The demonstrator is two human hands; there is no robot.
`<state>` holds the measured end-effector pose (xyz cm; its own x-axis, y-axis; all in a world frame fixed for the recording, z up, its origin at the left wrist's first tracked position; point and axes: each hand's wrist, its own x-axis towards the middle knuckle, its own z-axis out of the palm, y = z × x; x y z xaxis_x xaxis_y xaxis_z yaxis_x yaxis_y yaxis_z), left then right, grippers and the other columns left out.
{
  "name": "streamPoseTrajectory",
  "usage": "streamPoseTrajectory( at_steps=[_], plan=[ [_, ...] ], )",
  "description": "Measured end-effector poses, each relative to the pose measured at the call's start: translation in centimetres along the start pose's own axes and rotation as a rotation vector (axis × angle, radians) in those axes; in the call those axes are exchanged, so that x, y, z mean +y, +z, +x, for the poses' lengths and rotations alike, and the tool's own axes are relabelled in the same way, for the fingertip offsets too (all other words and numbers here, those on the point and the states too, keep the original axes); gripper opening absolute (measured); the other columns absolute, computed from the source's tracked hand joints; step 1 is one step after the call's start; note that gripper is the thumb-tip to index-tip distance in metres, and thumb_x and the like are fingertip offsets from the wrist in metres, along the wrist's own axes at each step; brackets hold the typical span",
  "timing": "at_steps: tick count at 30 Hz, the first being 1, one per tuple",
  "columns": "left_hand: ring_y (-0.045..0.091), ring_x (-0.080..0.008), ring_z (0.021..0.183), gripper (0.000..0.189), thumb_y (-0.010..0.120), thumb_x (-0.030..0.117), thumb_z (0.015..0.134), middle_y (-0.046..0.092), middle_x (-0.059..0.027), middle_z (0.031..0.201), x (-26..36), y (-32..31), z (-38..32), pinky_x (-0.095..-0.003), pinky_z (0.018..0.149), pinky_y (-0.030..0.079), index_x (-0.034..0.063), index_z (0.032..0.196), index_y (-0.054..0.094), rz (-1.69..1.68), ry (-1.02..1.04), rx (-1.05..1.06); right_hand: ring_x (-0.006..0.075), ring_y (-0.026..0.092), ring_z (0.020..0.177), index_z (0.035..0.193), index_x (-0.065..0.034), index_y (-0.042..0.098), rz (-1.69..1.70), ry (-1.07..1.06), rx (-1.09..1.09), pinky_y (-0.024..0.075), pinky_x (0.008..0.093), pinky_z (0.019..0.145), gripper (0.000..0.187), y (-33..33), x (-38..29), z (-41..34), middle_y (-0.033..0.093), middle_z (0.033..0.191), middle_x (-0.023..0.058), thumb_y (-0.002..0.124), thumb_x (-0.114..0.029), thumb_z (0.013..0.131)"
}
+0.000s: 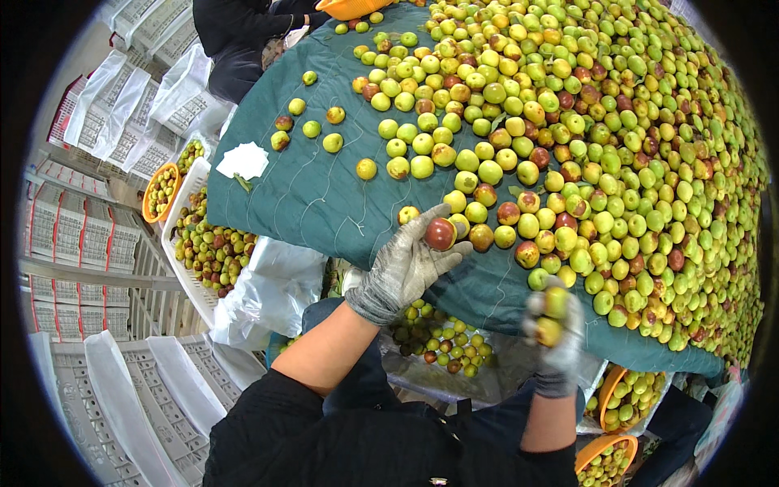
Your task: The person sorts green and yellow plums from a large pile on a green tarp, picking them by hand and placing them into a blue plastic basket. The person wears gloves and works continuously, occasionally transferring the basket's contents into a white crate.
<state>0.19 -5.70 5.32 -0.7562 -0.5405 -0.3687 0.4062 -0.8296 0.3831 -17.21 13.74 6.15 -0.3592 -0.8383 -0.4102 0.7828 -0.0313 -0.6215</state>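
Note:
A great heap of green, yellow and red-brown jujube-like fruits (608,182) covers the right and back of a green cloth (292,201). My left hand (405,265), in a grey-white glove, holds a dark red fruit (439,234) on its upturned fingers over the cloth's near edge. More fruits lie just beyond its fingertips. My right hand (557,338), gloved too and blurred, holds two yellow-green fruits (549,332) near the front edge of the heap. Below and between the hands, a plastic-lined container (414,371) has loose fruits in it.
White cards (243,161) lie on the cloth at left. Beside it stand a white crate (182,255) of fruits and an orange basket (176,198). Stacked crates (122,237) fill the left. More orange baskets (608,399) stand lower right. Another person (237,42) sits at the far left corner.

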Motion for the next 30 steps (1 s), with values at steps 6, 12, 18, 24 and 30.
streamPoseTrajectory(
  at_steps=[6,12,18,24,30],
  plan=[
    [0.059,-0.0176,0.084,0.045,0.052,0.028,0.092,0.057,-0.0099,0.107,-0.7,0.7,-1.7,-0.0248,0.069,0.049,0.0108,0.133,0.041,0.938,0.184,0.069,0.0162,0.058,0.074,0.126,-0.0101,0.043,0.058,-0.562,0.435,0.0501,0.0264,0.051,0.043,-9.1,-2.3,-14.5,0.057,0.093,0.0083,0.049,-0.037,0.094],
    [0.038,-0.0054,0.051,0.042,0.049,0.045,0.092,0.056,-0.0042,0.082,-3.4,0.4,-1.3,-0.0162,0.043,0.029,0.0112,0.116,0.052,0.868,0.15,0.175,0.0174,0.06,0.073,0.118,-0.0104,0.049,-0.386,0.072,0.959,0.0523,0.0288,0.057,0.035,-22.9,11.0,-24.3,0.06,0.093,0.0083,0.053,-0.034,0.092],
    [0.054,-0.0072,0.06,0.025,0.053,0.036,0.092,0.056,-0.0001,0.081,-4.0,-0.3,-0.9,-0.0161,0.048,0.04,0.0124,0.102,0.056,0.726,-0.008,0.217,0.0295,0.054,0.1,0.13,-0.01,0.042,-0.177,0.5,1.19,0.0462,0.0388,0.083,0.046,-29.3,21.6,-25.8,0.053,0.117,0.0126,0.057,-0.025,0.089],
    [0.053,-0.0104,0.077,0.023,0.053,0.032,0.092,0.056,0.0006,0.094,-3.8,0.2,-0.9,-0.0254,0.066,0.044,0.0113,0.101,0.058,0.958,0.005,0.019,0.025,0.052,0.088,0.124,-0.008,0.049,-0.519,0.264,1.071,0.0438,0.0318,0.076,0.045,-34.5,23.1,-27.2,0.054,0.11,0.012,0.06,-0.028,0.085],
    [0.059,-0.0102,0.072,0.03,0.062,0.029,0.085,0.06,-0.0032,0.082,-5.1,1.8,-0.7,-0.0203,0.054,0.047,0.0048,0.102,0.059,1.06,-0.246,-0.243,0.0126,0.053,0.062,0.116,0.0016,0.053,-0.341,-0.564,0.89,0.0448,0.0245,0.053,0.033,-24.8,6.9,-21.0,0.059,0.084,0.0061,0.056,-0.016,0.088]
  ],
)
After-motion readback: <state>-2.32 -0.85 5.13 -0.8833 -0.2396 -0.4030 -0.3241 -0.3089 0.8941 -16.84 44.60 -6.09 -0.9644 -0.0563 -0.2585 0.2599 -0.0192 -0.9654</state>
